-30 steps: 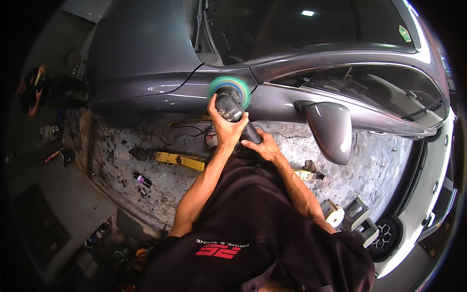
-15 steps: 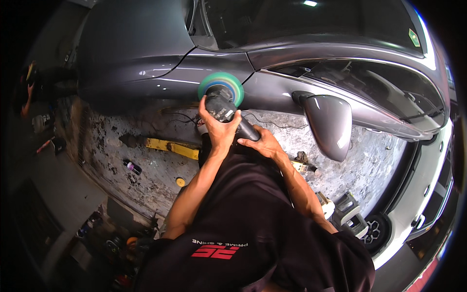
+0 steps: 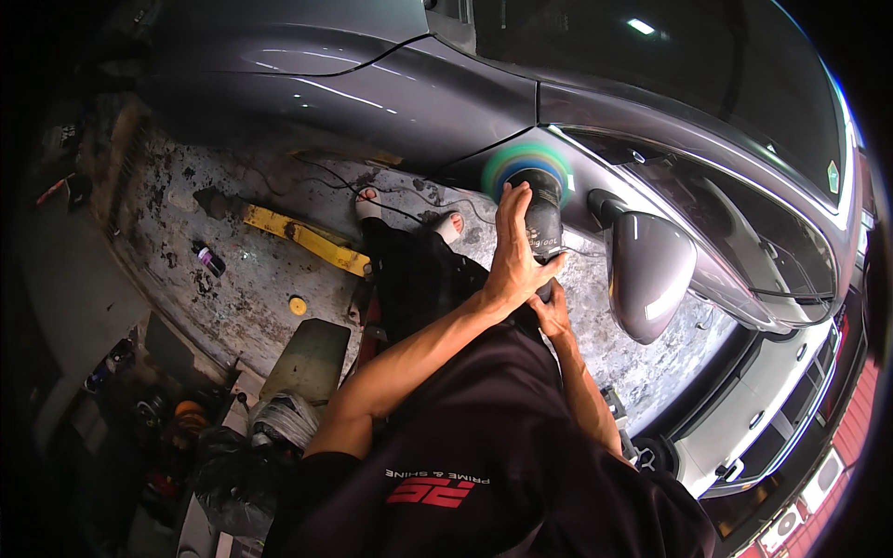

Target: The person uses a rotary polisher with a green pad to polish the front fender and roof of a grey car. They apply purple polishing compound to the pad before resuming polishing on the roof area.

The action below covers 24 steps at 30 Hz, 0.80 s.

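- Black handheld polisher [image 3: 546, 219]: between one and two o'clock from the centre of view, its round green-and-blue pad [image 3: 502, 164] at the side of the glossy dark-grey car [image 3: 456, 88], over the door's front seam; the pad's blur suggests spinning.
- Left hand [image 3: 514, 256]: cupped around the polisher's body, fingers pointing to twelve o'clock.
- Right hand [image 3: 553, 312]: wrapped around its rear end, partly hidden.
- Progress: buffing looks underway; the nearby paint is shiny, but finished and remaining areas cannot be told apart.
- Writing: pale lettering on the polisher; a red-and-white printed emblem [image 3: 428, 491], upside down, on the black shirt [image 3: 549, 446] at six o'clock.
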Available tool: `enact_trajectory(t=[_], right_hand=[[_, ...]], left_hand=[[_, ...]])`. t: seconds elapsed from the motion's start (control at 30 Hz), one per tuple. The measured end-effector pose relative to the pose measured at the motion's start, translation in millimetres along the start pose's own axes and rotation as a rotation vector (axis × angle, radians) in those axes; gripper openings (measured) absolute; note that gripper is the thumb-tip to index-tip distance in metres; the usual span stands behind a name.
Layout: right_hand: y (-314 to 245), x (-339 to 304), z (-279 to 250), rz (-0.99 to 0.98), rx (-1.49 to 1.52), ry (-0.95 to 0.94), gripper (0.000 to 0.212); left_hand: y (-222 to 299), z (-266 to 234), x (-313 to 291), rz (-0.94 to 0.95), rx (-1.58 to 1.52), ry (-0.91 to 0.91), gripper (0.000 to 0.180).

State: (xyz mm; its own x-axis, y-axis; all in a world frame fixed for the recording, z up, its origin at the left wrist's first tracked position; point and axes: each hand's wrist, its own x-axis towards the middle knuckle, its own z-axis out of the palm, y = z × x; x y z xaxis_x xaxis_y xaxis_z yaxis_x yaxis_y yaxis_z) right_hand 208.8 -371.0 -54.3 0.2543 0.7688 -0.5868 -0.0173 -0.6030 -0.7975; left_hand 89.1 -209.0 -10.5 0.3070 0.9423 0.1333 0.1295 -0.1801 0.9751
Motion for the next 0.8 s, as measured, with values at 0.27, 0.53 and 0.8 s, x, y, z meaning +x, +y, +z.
enact_trajectory(t=[0.27,0.53,0.8], right_hand=[[-21.5,11.3,15.2,0.002,-0.103,-0.067,0.065],[-52.4,20.1,32.1,0.024,-0.383,-0.086,0.075],[-82.3,40.0,65.2,0.104,-0.578,-0.168,0.088]], left_hand=[[-17.0,-20.9,-7.6,-0.006,0.069,0.111,0.12],[-37.0,-45.6,-19.8,-0.09,0.081,0.246,0.115],[-54.7,-81.1,-24.9,-0.203,0.029,0.356,0.107]])
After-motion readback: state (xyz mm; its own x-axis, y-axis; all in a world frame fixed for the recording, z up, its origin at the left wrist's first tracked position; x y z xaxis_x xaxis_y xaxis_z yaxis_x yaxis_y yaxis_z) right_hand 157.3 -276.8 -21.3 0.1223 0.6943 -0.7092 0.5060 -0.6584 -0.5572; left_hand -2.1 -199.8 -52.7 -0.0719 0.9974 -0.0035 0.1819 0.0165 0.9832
